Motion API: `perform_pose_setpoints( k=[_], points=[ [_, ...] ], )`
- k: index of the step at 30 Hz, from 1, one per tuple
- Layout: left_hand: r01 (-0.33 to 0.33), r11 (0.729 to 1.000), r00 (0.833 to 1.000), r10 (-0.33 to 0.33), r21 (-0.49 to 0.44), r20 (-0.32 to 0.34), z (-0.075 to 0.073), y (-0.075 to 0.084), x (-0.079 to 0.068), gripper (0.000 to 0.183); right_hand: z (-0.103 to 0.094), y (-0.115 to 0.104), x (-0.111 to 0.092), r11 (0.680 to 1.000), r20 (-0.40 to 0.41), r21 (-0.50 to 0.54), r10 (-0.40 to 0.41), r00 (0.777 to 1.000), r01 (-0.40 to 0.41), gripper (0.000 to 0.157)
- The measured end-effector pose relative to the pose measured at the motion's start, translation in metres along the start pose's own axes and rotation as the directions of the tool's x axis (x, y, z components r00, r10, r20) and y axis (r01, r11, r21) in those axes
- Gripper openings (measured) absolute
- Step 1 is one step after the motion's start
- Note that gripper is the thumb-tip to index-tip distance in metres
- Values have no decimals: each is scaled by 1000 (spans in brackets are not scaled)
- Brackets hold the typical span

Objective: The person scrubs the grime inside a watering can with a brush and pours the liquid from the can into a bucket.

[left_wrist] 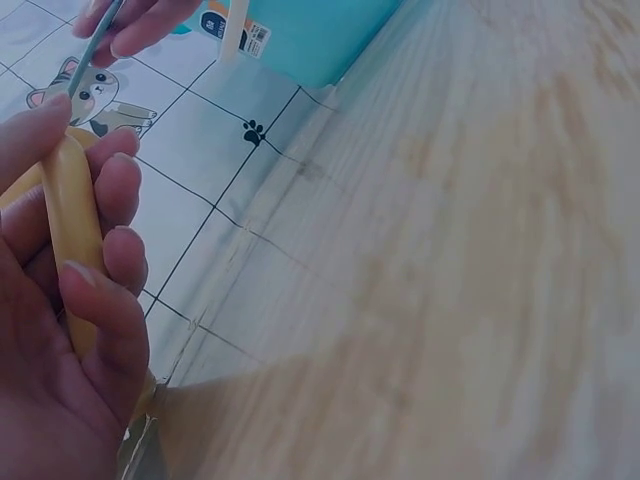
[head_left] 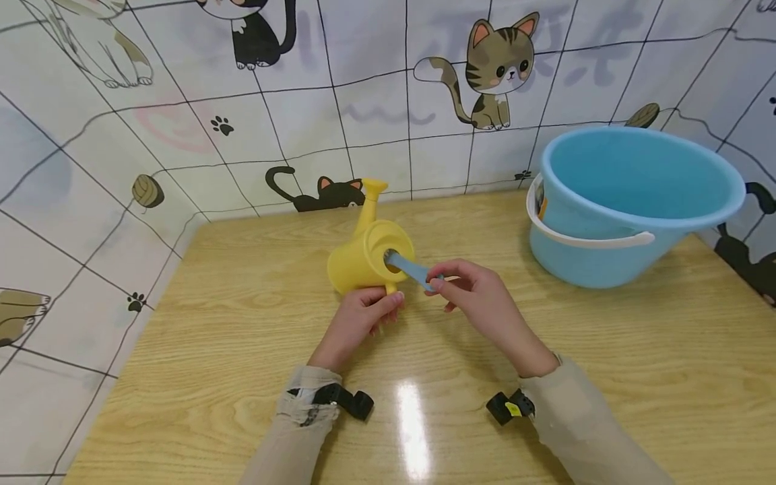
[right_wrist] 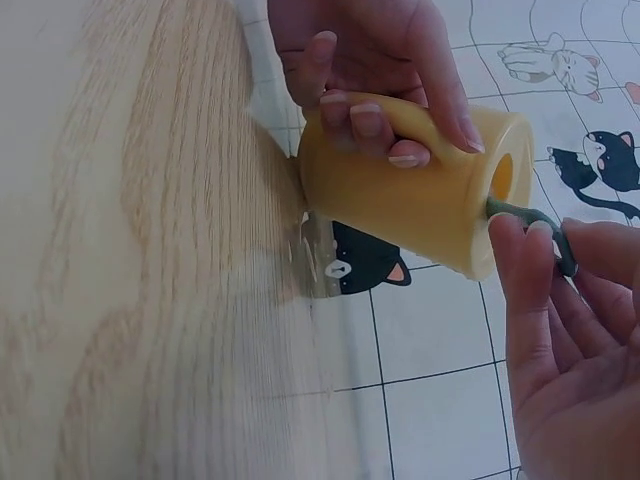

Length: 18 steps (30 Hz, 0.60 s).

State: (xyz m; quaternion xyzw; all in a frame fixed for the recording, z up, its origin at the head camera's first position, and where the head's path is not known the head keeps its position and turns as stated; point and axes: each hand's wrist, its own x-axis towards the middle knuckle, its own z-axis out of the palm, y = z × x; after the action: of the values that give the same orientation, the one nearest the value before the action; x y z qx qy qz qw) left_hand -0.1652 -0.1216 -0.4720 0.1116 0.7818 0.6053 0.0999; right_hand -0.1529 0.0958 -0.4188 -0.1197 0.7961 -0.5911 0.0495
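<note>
A yellow toy watering can [head_left: 351, 266] is tilted on the wooden table, its spout toward the back wall and its round opening facing right. My left hand [head_left: 359, 315] grips the can by its handle [left_wrist: 72, 215], fingers curled around it. With thumb and fingertips, my right hand [head_left: 479, 300] pinches the outer end of a slim blue plastic tool [head_left: 409, 268]. The tool's other end goes into the can's opening and is hidden inside, so I cannot tell its kind. In the right wrist view the tool [right_wrist: 525, 212] passes through the opening's edge area.
A large light-blue bucket [head_left: 597, 259] with a white handle [head_left: 582, 239] stands at the back right of the wooden table [head_left: 230, 377]. A cloth [head_left: 376, 108] printed with cats and grid lines covers the walls behind and at both sides.
</note>
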Motion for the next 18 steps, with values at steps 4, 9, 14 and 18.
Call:
perform_pose_setpoints(
  k=[4, 9, 14, 18],
  points=[
    [-13, 1000, 1000, 13, -1, -15, 0, -3, 2, 50, -2, -2, 1, 1000, -27, -4, -13, 1000, 13, 17],
    [11, 1000, 1000, -12, -24, -9, -1, 0, 0, 48, -4, -3, 0, 999, -53, 28, -24, 998, 25, 18],
    [17, 999, 1000, -17, -40, -3, -1, 16, -6, 42, -4, -3, 1, 997, -56, 73, -14, 998, 18, 22],
    [2, 999, 1000, -2, -32, -2, -1, 24, -10, 40, -2, 0, 1, 996, -25, 92, -11, 1000, 13, 22]
  ],
)
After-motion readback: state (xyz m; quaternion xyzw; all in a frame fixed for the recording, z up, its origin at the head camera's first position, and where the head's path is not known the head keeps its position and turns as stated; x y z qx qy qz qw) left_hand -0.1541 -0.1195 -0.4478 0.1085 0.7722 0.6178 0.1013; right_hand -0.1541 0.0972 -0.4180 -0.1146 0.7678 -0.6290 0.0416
